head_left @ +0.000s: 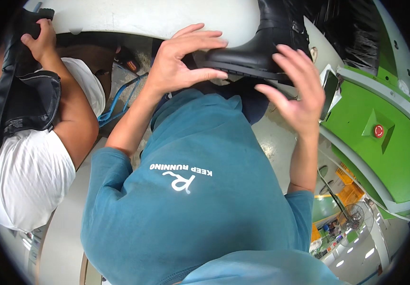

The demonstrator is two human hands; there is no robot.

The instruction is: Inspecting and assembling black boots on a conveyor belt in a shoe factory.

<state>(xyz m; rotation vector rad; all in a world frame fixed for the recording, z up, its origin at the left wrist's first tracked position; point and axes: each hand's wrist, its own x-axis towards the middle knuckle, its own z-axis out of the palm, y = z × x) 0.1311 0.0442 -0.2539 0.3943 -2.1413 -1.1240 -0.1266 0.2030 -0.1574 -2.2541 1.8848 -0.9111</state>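
Observation:
A black ankle-high or taller boot (262, 47) with a side buckle lies at the near edge of the white worktable (167, 14), its toe pointing left and its treaded sole facing me. My left hand (181, 59) is beside the toe, thumb and fingers spread apart with nothing between them. Around the heel end, my right hand (302, 90) is also open, its fingertips overlapping the boot in view. Whether either hand touches the boot, I cannot tell. The top of the boot's shaft runs out of view.
At left, a co-worker in a white shirt (34, 175) grips another black boot (29, 99). A green machine (361, 109) with a red push button (378, 131) stands at right, next to a dark-screened device (329, 90). Black glossy material (357, 33) sits behind it.

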